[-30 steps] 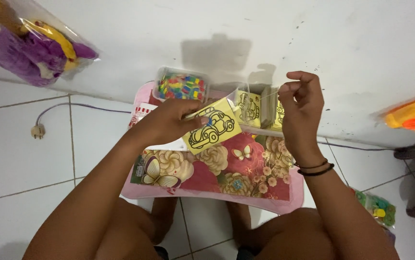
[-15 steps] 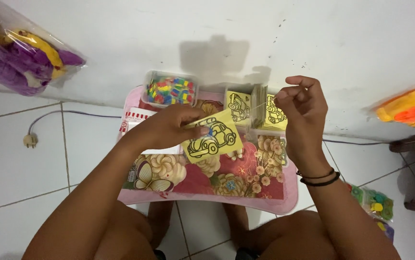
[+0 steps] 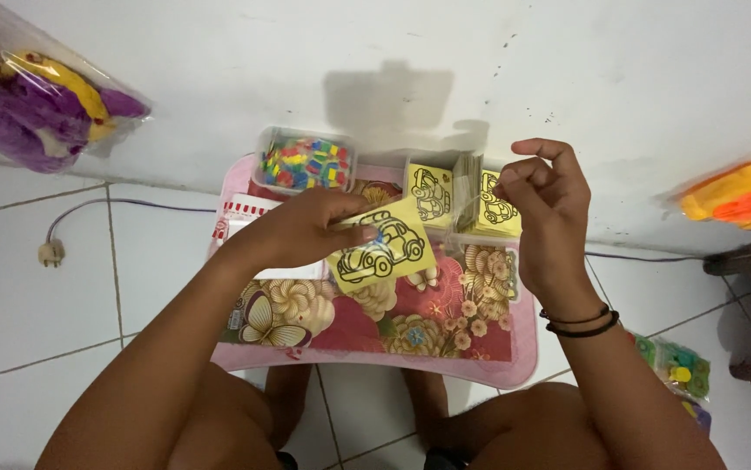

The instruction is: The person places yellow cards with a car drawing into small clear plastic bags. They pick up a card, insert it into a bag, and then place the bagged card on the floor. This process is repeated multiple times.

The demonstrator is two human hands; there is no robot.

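Presently, item by item, from the hands outward.

Left hand (image 3: 310,228): fingers curled, pinching the left edge of a yellow car card (image 3: 381,253) between thumb and fingertips. The card hangs tilted just above the middle of the tray, printed side up, its right end free.

Right hand (image 3: 539,196): raised over the far right of the tray, thumb and forefinger pressed together on something thin and clear, probably a plastic sleeve or film; exactly what it is cannot be told. Two dark bands sit on that wrist.

Yellow car card, handling: judged light and thin, flat, stiff enough to hold its shape from one edge, yet easily creased. The surface looks smooth and perhaps slick, so a pinch at an edge or corner, well onto the card, seems the safest hold; squeezing across the middle would likely bend it.

Card stack (image 3: 455,193): more yellow cards of the same kind, standing in a clear box at the far right of the tray, just under the right hand.

Bead box (image 3: 304,161): clear container of many-coloured small pieces, far left of the tray.

Pink tray (image 3: 375,359): small lap table with a floral and butterfly top, set over the person's legs against a white wall.

Surroundings: a bagged purple plush toy (image 3: 31,100) at far left, an orange toy (image 3: 741,193) at right, a plug (image 3: 50,253) on the white tiled floor.
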